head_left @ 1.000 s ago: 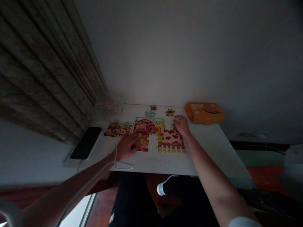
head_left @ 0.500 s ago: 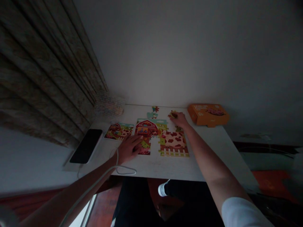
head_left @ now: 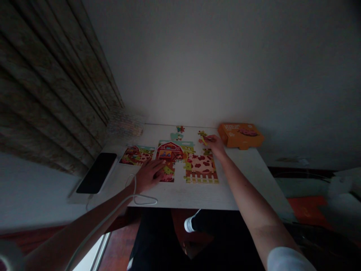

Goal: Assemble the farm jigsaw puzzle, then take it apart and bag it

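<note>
A farm jigsaw puzzle (head_left: 200, 165), partly joined, lies on the white table, with a red barn at its left and a spotted cow at its right. A gap of bare table runs between its lower halves. My left hand (head_left: 149, 175) rests flat on the lower left section, fingers stretched out. Beyond the cow, my right hand (head_left: 216, 145) pinches a jigsaw piece (head_left: 204, 140) that looks tilted on edge. Close to those fingertips lies a loose green piece (head_left: 202, 133). Other loose pieces (head_left: 176, 136) lie above the barn. A farm picture card (head_left: 137, 155) is left of the puzzle.
An orange box (head_left: 241, 135) stands at the back right against the wall. A black phone (head_left: 97, 173) with a cable lies at the left edge. Behind it sits a clear wrapped package (head_left: 125, 124) by the curtain (head_left: 56, 82). A white cable (head_left: 145, 203) loops around my left wrist.
My right hand has turned and drawn slightly back with a piece in its fingers, uncovering the loose green piece. The whole view has shifted slightly. My left hand stays on the puzzle.
</note>
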A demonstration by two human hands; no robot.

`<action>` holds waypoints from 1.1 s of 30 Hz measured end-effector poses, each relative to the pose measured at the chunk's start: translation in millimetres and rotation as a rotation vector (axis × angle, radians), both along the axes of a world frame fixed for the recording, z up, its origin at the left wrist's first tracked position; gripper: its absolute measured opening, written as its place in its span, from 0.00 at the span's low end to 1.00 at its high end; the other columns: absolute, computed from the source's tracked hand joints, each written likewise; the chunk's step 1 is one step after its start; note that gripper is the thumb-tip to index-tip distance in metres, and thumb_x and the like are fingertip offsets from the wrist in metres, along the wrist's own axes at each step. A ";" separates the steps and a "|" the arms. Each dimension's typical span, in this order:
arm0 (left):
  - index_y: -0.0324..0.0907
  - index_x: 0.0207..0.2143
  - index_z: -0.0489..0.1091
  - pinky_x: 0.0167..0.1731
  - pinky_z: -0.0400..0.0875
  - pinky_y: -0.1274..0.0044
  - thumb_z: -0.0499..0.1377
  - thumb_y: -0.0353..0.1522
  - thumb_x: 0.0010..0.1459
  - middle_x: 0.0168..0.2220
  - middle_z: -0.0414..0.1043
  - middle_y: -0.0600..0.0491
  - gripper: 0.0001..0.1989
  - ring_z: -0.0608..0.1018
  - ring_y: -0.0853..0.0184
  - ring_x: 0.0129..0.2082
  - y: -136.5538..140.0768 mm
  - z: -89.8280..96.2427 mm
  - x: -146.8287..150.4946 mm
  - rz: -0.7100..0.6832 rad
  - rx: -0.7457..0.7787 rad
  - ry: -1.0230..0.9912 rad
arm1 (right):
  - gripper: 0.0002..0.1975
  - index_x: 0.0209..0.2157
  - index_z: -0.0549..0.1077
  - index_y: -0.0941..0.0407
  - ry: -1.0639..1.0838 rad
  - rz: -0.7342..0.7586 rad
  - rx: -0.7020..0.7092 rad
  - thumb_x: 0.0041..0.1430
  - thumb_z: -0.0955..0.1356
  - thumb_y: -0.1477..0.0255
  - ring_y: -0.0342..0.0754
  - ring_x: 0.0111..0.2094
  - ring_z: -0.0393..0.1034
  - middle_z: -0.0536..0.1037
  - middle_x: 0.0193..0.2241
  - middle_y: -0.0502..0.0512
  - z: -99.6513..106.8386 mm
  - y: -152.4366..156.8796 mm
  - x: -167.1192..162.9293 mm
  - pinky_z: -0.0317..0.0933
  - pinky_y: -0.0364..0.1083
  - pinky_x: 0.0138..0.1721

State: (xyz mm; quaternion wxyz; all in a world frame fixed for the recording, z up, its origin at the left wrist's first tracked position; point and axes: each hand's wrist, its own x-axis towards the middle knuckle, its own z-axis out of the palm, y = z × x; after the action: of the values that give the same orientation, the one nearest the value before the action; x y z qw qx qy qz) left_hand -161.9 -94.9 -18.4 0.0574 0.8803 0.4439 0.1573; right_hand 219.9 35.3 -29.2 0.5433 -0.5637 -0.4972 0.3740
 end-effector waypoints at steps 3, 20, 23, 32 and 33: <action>0.48 0.60 0.73 0.67 0.56 0.56 0.55 0.35 0.66 0.63 0.70 0.48 0.21 0.73 0.56 0.62 0.5 -1.0 0.7 0.002 0.008 -0.004 | 0.20 0.34 0.69 0.53 0.067 -0.008 -0.047 0.42 0.76 0.60 0.50 0.29 0.75 0.81 0.29 0.53 4.8 -18.7 -3.5 0.66 0.47 0.31; 0.48 0.61 0.72 0.67 0.56 0.54 0.53 0.37 0.68 0.62 0.71 0.47 0.21 0.72 0.56 0.63 0.4 1.3 1.8 0.001 -0.019 -0.026 | 0.19 0.35 0.74 0.54 0.124 -0.023 -0.055 0.47 0.76 0.57 0.51 0.32 0.76 0.80 0.30 0.54 17.2 -117.9 -39.3 0.69 0.46 0.32; 0.47 0.62 0.70 0.66 0.57 0.54 0.51 0.37 0.69 0.63 0.71 0.47 0.22 0.71 0.57 0.63 -1.5 4.6 3.1 -0.014 -0.021 -0.033 | 0.19 0.38 0.73 0.52 0.049 0.023 0.001 0.50 0.75 0.56 0.52 0.37 0.77 0.81 0.36 0.56 6.7 -137.2 -50.2 0.70 0.47 0.34; 0.44 0.63 0.68 0.65 0.58 0.57 0.51 0.38 0.70 0.64 0.69 0.45 0.22 0.69 0.57 0.65 -4.9 8.0 4.8 -0.029 -0.006 -0.006 | 0.15 0.40 0.78 0.52 -0.080 0.092 0.083 0.61 0.70 0.56 0.54 0.39 0.78 0.83 0.39 0.58 -3.3 -177.2 -87.3 0.72 0.51 0.41; 0.44 0.64 0.68 0.65 0.58 0.57 0.51 0.37 0.70 0.64 0.69 0.45 0.22 0.70 0.57 0.65 -5.2 8.5 4.2 -0.032 -0.001 -0.002 | 0.14 0.39 0.78 0.52 -0.086 0.098 0.082 0.61 0.70 0.57 0.53 0.37 0.78 0.83 0.38 0.58 -4.2 -179.1 -90.7 0.71 0.51 0.41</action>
State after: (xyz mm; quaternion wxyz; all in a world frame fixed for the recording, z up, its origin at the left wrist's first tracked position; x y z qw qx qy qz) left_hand -157.7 -100.1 -9.9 0.0609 0.8871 0.4297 0.1572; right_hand 129.2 -143.8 -33.4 0.5251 -0.5315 -0.5618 0.3550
